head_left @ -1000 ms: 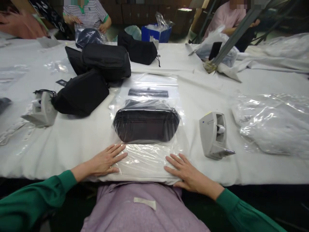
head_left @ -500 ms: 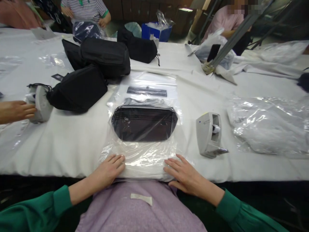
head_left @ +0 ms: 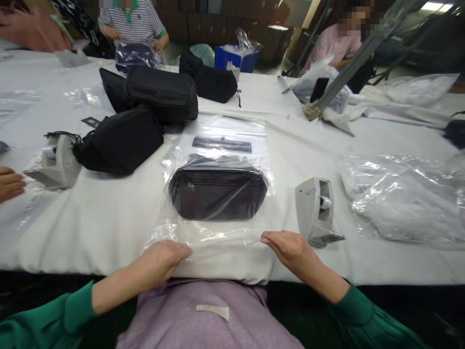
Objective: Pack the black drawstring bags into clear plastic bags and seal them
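Observation:
A black pouch (head_left: 218, 194) lies inside a clear plastic bag (head_left: 218, 235) on the white-covered table in front of me. My left hand (head_left: 165, 257) pinches the near left part of the bag's edge. Its fingers are closed, with the thumb mostly hidden. At the near right corner my right hand (head_left: 286, 245) has its fingers pressed together on the same edge. The film between both hands is drawn straight and slightly raised. A printed black-bordered panel (head_left: 221, 144) shows on the bag's far part.
A grey tape dispenser (head_left: 314, 211) stands to the right, beside a heap of clear bags (head_left: 407, 198). Several black pouches (head_left: 121, 140) are piled at left, near another tape dispenser (head_left: 58, 162). A co-worker's hand (head_left: 10, 184) is at the left edge. A metal pole (head_left: 356, 60) slants at back right.
My hands have gone from lying flat on the bag to gripping its near edge, which is lifted a little. The co-worker's hand has moved left, away from the left tape dispenser.

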Demonstrator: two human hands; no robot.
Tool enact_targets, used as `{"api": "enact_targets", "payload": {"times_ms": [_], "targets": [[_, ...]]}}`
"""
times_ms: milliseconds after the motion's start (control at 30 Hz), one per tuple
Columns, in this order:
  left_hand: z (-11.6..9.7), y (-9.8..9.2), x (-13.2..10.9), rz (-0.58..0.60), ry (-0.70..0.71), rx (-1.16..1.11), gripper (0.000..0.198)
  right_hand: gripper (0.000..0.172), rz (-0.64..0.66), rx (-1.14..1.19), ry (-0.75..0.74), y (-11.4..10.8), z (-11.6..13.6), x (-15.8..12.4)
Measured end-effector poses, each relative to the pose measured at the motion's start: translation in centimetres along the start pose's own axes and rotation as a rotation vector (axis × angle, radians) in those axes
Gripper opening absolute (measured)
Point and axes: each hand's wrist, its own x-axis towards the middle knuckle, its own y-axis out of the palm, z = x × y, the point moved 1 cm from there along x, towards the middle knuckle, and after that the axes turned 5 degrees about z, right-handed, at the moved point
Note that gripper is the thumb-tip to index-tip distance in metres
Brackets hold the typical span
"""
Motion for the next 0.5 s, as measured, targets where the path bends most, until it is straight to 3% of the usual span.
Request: {"api": "enact_targets", "payload": {"times_ms": [100, 233, 300, 400, 500], "targets": [[1.9, -3.2, 0.8, -0.051, -0.032, -0.075, 0.026, 0.025, -0.047, 0.056, 0.052, -0.8, -1.1, 1.6], [3.9, -8.3, 3.5, -0.383, 0.016, 0.127, 0.019, 0.031, -0.116, 0.182, 0.253, -1.4, -3.5, 5.0], [5.2, -10.0, 5.3, -0.462, 0.054, 0.169, 0.020, 0.035, -0.128, 0.235, 0.337, -1.6, -4.8, 6.6], [7.8, -10.5, 7.7, -0.350, 0.070, 0.023, 0.026, 0.040, -0.078, 0.332, 0.407, -2.0, -6.7, 8.4], [10.4, -9.2, 9.0, -0.273, 0.014, -0.191, 0.032, 0.042, 0.001, 0.403, 0.445, -2.6, -8.3, 9.1]]}}
